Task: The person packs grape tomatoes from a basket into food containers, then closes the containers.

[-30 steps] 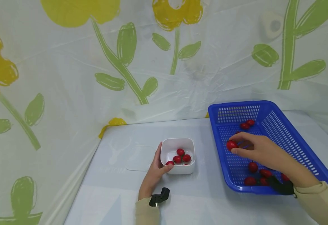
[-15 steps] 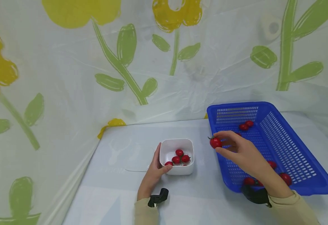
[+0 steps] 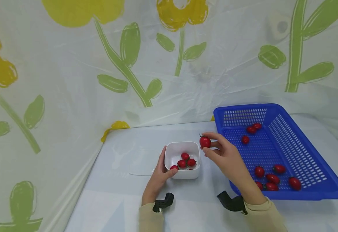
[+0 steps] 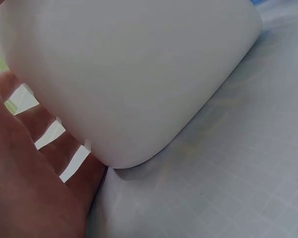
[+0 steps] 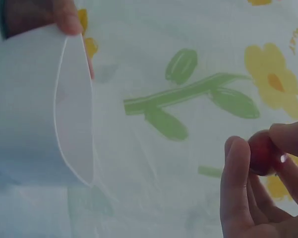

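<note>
the left hand [image 3: 158,178] grips one white square container [image 3: 186,175] with at least four cherry tomatoes [image 3: 185,156] inside, just past whose right rim one cherry tomato [image 3: 205,142] is pinched by the right hand [image 3: 226,158], near one blue basket [image 3: 258,153] holding nine visible ones.

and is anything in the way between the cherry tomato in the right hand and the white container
Nothing visible: the right wrist view shows open space between the cherry tomato and the open-topped white container; the left hand grips its left side.
</note>
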The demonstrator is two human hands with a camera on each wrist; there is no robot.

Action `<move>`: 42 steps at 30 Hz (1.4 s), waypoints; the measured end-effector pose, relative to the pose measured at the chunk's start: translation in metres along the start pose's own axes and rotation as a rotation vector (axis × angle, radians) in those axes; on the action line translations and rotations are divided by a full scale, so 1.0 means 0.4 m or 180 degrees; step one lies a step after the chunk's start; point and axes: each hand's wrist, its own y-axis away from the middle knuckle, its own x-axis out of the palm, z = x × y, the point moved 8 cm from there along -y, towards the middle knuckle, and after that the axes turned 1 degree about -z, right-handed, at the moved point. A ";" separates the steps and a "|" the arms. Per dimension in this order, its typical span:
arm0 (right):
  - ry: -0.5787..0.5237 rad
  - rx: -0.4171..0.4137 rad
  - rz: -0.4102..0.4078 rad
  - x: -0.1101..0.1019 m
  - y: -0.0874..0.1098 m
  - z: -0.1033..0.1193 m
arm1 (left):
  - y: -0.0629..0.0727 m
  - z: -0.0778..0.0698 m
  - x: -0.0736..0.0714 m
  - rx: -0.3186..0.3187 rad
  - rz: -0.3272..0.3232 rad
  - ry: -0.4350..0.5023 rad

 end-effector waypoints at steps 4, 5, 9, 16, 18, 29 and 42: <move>-0.0087 -0.0034 -0.0137 0.030 -0.008 -0.005 | -0.002 0.000 0.000 -0.0004 -0.0013 -0.0031; -0.0099 -0.0041 -0.0162 0.037 -0.009 -0.006 | -0.003 0.000 0.000 -0.0005 -0.0023 -0.0057; -0.0198 -0.0057 -0.0262 0.056 -0.016 -0.008 | -0.005 -0.003 -0.001 -0.0021 -0.0033 -0.0090; 0.0147 -0.0142 -0.0431 0.079 -0.018 -0.024 | -0.012 0.020 -0.008 0.0048 -0.0026 -0.0015; 0.0269 -0.0197 -0.0495 0.085 -0.018 -0.029 | -0.018 0.035 -0.011 0.0074 -0.0019 -0.0022; 0.0542 -0.0194 -0.0742 0.122 -0.023 -0.070 | -0.022 0.058 -0.024 0.0054 -0.0080 -0.0117; 0.0977 -0.0098 -0.0877 0.128 -0.027 -0.125 | -0.003 -0.005 -0.004 -0.0001 -0.0012 -0.0033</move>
